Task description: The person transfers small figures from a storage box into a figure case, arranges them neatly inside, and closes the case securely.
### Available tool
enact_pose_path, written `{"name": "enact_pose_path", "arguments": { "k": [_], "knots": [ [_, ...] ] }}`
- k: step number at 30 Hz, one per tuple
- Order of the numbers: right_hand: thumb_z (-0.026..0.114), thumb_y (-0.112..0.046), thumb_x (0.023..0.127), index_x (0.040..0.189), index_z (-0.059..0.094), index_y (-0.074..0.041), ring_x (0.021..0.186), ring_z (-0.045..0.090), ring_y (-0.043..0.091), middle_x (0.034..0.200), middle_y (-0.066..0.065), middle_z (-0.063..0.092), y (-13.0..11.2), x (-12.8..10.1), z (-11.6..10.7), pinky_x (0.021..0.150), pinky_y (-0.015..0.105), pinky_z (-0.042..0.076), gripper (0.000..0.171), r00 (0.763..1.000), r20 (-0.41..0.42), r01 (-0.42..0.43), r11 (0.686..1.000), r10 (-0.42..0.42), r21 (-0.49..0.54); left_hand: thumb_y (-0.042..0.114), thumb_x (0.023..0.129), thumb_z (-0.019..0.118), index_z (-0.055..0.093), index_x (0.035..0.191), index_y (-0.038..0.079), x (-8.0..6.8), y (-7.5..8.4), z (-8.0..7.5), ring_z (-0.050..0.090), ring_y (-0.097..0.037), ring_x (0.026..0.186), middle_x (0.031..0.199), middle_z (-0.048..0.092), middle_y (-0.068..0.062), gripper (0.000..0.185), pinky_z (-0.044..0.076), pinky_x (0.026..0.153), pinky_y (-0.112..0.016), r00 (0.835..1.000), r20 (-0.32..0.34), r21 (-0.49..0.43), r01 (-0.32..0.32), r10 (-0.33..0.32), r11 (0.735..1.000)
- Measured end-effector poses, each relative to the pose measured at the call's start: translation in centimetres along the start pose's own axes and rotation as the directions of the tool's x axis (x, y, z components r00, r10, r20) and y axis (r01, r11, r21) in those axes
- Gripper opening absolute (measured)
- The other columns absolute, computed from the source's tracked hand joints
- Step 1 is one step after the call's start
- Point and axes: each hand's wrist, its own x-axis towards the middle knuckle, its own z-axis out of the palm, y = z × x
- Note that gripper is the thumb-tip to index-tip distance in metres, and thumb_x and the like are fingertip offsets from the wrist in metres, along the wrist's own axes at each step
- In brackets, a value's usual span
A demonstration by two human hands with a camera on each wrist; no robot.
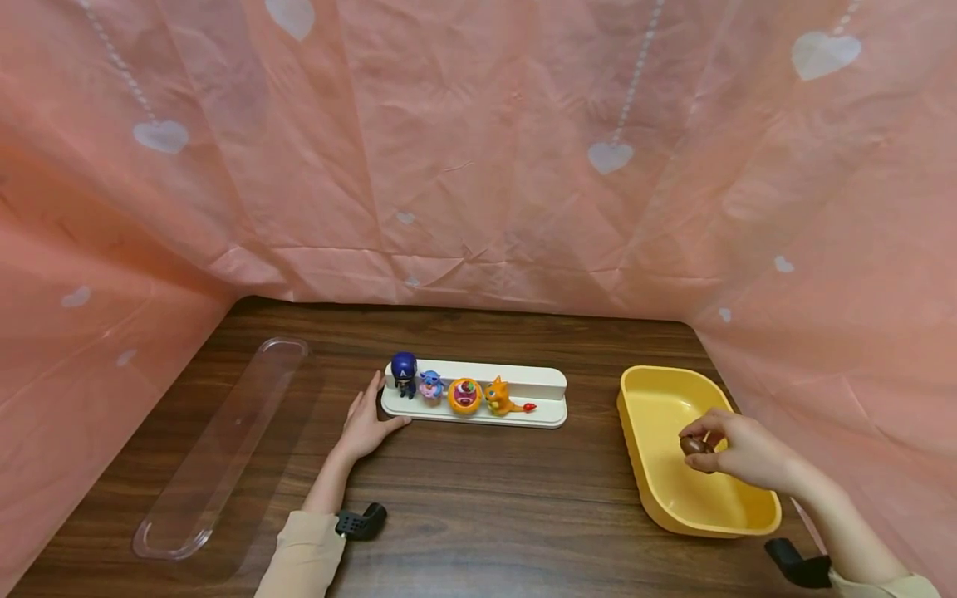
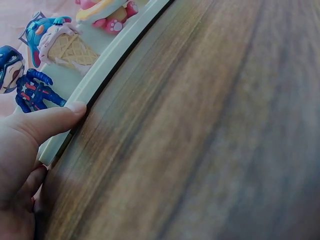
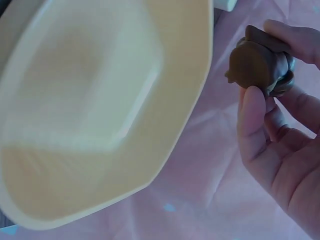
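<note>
A white display stand (image 1: 523, 413) sits mid-table with a blue helmeted figure (image 1: 404, 373), a blue ice-cream figure (image 1: 429, 386), a round orange-and-red toy (image 1: 465, 395) and an orange cat figure (image 1: 498, 397) in a row. My left hand (image 1: 368, 422) rests at the stand's left end; its thumb (image 2: 52, 121) presses the stand's rim (image 2: 95, 85). My right hand (image 1: 736, 448) pinches a small brown figure (image 1: 695, 446) above the yellow tub (image 1: 658, 498). In the right wrist view the brown figure (image 3: 260, 62) sits between thumb and fingers beside the tub (image 3: 150, 150).
A clear plastic cover (image 1: 224, 444) lies on the dark wooden table (image 1: 486, 515) at the left. Pink cloth with white hearts (image 1: 486, 149) walls in the back and both sides. Black wrist camera mounts (image 1: 362, 522) show near both sleeves.
</note>
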Motion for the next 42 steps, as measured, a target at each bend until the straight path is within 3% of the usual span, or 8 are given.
{"name": "enact_pose_path", "arguments": {
  "k": [5, 10, 14, 22, 31, 42],
  "knots": [
    [0.079, -0.019, 0.081, 0.096, 0.071, -0.013, 0.078, 0.055, -0.001, 0.089, -0.008, 0.058, -1.2, 0.3, -0.2, 0.064, 0.024, 0.048, 0.018, 0.994, -0.099, 0.05, 0.998, -0.052, -0.028, 0.022, 0.083, 0.078, 0.011, 0.152, -0.009, 0.0, 0.1, 0.0, 0.019, -0.046, 0.144, 0.153, 0.031, -0.028, 0.102, 0.003, 0.118, -0.055, 1.0, -0.014, 0.002, -0.01, 0.01, 1.0],
    [0.081, -0.017, 0.08, 0.096, 0.071, -0.017, 0.077, 0.056, -0.002, 0.087, -0.01, 0.058, -2.4, 0.6, -0.1, 0.064, 0.024, 0.05, 0.018, 0.969, -0.211, 0.125, 0.992, -0.129, -0.033, 0.022, 0.083, 0.078, 0.01, 0.153, -0.008, 0.0, 0.1, -0.1, 0.017, -0.046, 0.144, 0.154, 0.03, -0.028, 0.102, 0.003, 0.119, -0.054, 1.0, -0.01, 0.003, 0.0, 0.0, 1.0],
    [0.081, -0.017, 0.08, 0.096, 0.071, -0.019, 0.078, 0.056, -0.001, 0.088, -0.011, 0.058, -3.0, 0.9, 0.3, 0.062, 0.022, 0.049, 0.019, 0.955, -0.255, 0.15, 0.989, -0.149, -0.015, 0.022, 0.083, 0.078, 0.01, 0.153, -0.007, -0.1, 0.1, -0.1, 0.017, -0.045, 0.144, 0.154, 0.03, -0.027, 0.102, 0.002, 0.119, -0.054, 1.0, -0.004, -0.003, 0.004, -0.004, 1.0],
    [0.078, -0.022, 0.085, 0.105, 0.071, -0.015, 0.086, 0.054, 0.003, 0.095, -0.006, 0.061, -4.3, 1.8, 0.3, 0.067, 0.024, 0.052, 0.023, 0.962, -0.257, 0.104, 0.994, -0.096, 0.018, 0.022, 0.084, 0.077, 0.008, 0.153, -0.008, 0.0, 0.2, -0.2, 0.019, -0.042, 0.145, 0.154, 0.028, -0.027, 0.102, 0.001, 0.119, -0.053, 1.0, 0.006, 0.005, 0.0, -0.001, 1.0],
    [0.075, -0.017, 0.087, 0.108, 0.071, -0.008, 0.079, 0.059, 0.005, 0.091, -0.004, 0.067, -5.0, 2.6, 1.2, 0.068, 0.022, 0.051, 0.024, 0.956, -0.282, 0.118, 0.988, -0.087, 0.096, 0.023, 0.084, 0.078, 0.008, 0.153, -0.007, 0.1, 0.1, -0.1, 0.018, -0.042, 0.145, 0.155, 0.028, -0.026, 0.103, 0.002, 0.119, -0.054, 1.0, 0.003, 0.008, -0.002, 0.002, 1.0],
    [0.076, -0.023, 0.087, 0.11, 0.07, -0.005, 0.08, 0.057, 0.011, 0.099, 0.005, 0.068, -5.9, 3.8, 2.1, 0.067, 0.022, 0.05, 0.03, 0.95, -0.308, 0.008, 0.981, 0.053, 0.194, 0.023, 0.084, 0.078, 0.009, 0.153, -0.007, 0.0, 0.1, 0.0, 0.019, -0.042, 0.145, 0.155, 0.028, -0.027, 0.102, 0.002, 0.119, -0.053, 1.0, 0.001, 0.002, 0.003, -0.003, 1.0]
  ]
}}
